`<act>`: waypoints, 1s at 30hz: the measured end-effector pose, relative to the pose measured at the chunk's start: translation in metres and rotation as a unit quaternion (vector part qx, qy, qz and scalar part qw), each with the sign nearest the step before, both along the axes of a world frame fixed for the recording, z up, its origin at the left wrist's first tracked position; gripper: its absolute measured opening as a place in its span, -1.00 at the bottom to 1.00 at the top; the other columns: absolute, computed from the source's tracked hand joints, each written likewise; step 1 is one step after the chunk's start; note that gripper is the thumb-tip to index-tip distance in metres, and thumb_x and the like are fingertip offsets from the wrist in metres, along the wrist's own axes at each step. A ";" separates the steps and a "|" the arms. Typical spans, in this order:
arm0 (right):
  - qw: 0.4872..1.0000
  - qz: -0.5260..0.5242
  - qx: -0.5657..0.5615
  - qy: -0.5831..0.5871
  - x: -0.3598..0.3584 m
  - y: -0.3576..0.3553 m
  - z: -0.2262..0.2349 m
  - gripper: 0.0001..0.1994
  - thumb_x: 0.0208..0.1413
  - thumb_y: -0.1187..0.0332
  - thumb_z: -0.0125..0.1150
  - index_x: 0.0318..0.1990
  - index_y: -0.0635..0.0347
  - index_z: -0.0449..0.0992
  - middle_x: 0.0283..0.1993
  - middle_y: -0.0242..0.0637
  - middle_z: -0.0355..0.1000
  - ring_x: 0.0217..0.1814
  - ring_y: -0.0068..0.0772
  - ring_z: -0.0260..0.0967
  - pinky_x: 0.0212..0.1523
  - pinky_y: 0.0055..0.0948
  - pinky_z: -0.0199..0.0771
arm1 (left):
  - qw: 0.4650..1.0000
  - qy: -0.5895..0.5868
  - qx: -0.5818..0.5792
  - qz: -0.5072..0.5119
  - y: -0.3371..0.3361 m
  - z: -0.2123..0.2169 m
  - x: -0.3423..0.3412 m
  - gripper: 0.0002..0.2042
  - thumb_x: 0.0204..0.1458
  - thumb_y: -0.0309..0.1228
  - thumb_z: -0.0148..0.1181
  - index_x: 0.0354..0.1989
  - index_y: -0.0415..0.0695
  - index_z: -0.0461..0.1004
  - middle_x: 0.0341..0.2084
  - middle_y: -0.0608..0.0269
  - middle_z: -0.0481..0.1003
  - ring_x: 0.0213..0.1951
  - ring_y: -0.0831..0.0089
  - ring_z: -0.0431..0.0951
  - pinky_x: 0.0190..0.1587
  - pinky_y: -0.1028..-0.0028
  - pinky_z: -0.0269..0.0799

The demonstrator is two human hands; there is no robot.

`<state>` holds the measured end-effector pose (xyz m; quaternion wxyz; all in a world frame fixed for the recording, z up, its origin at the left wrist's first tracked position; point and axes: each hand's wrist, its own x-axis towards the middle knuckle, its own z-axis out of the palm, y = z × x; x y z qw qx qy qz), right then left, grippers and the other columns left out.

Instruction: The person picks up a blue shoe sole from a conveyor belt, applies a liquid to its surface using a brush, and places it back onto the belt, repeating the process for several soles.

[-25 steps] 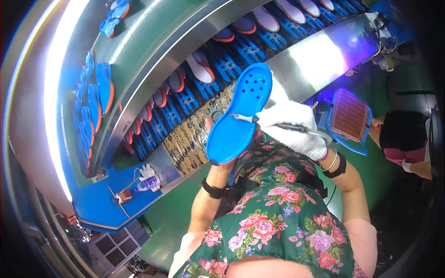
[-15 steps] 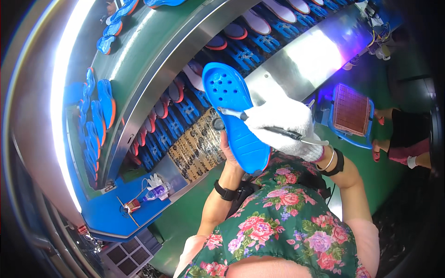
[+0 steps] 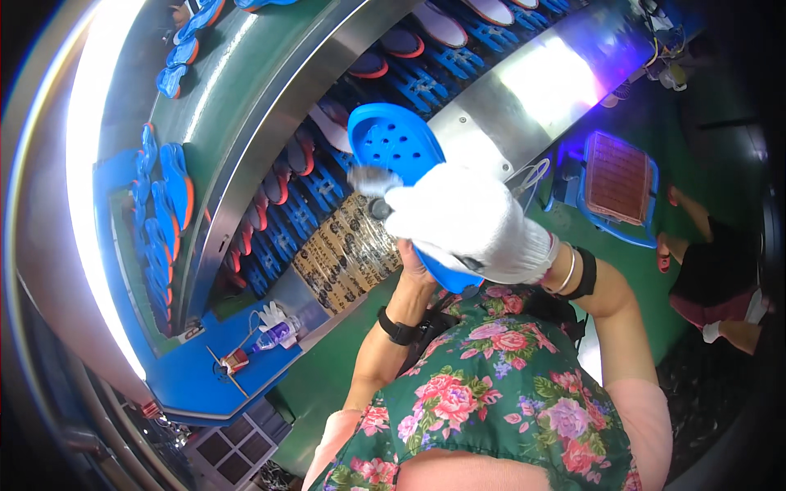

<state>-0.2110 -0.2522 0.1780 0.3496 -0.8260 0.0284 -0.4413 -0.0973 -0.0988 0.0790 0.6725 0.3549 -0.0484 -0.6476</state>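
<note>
Holding a blue clog sole (image 3: 391, 147) up in front of the chest, the bare left hand (image 3: 416, 266) grips it from underneath near its lower end, mostly hidden behind the shoe. The white-gloved right hand (image 3: 471, 221) is closed around a small brush (image 3: 370, 186) with its bristles against the sole's perforated face, and the glove blocks most of the lower half of the shoe. Behind, far and left, a curved conveyor (image 3: 270, 106) carries rows of orange and blue soles on blue racks. Near left, a blue desk (image 3: 188, 380) has a small bottle (image 3: 274, 335) on it. Off right there's a blue tray (image 3: 618, 190) with a brownish pad, and another person's legs beyond it.
</note>
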 end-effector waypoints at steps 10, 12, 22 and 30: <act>0.991 -0.037 0.126 -0.039 0.009 0.012 -0.018 -0.75 0.04 0.50 0.39 -0.08 0.20 0.70 -0.08 -0.18 0.66 -0.08 -0.20 0.59 -0.01 -0.25 0.58 | 0.992 -0.064 0.070 0.083 -0.019 0.007 0.003 -0.07 0.16 0.34 0.05 0.53 -0.08 0.03 0.46 0.00 0.18 0.42 -0.05 0.25 0.45 -0.10 0.15; 0.986 0.052 0.152 -0.048 0.001 0.000 -0.009 -0.77 0.02 0.47 0.43 -0.12 0.20 0.70 -0.13 -0.21 0.67 -0.12 -0.23 0.59 -0.04 -0.29 0.59 | 0.872 0.392 -0.265 0.124 -0.028 0.008 0.000 -0.06 0.17 0.36 0.00 0.53 -0.10 0.02 0.49 0.01 0.13 0.45 -0.03 0.19 0.47 -0.08 0.12; 0.969 0.099 0.221 -0.052 -0.001 0.000 -0.019 -0.73 0.01 0.48 0.45 -0.08 0.19 0.71 -0.09 -0.19 0.66 -0.06 -0.21 0.61 0.01 -0.27 0.60 | 0.979 0.004 -0.185 0.083 -0.050 0.025 0.019 0.03 0.10 0.42 0.06 0.54 -0.09 -0.05 0.42 0.05 0.23 0.34 0.04 0.35 0.40 -0.08 0.26; 0.997 0.018 0.072 -0.029 -0.001 0.013 -0.025 -0.76 0.00 0.50 0.45 -0.13 0.10 0.72 -0.10 -0.23 0.66 -0.12 -0.27 0.61 -0.06 -0.27 0.62 | 0.938 0.186 -0.272 0.108 -0.061 0.017 0.022 -0.03 0.07 0.41 0.12 0.51 -0.02 0.08 0.34 0.06 0.34 0.31 -0.33 0.32 0.31 -0.27 0.31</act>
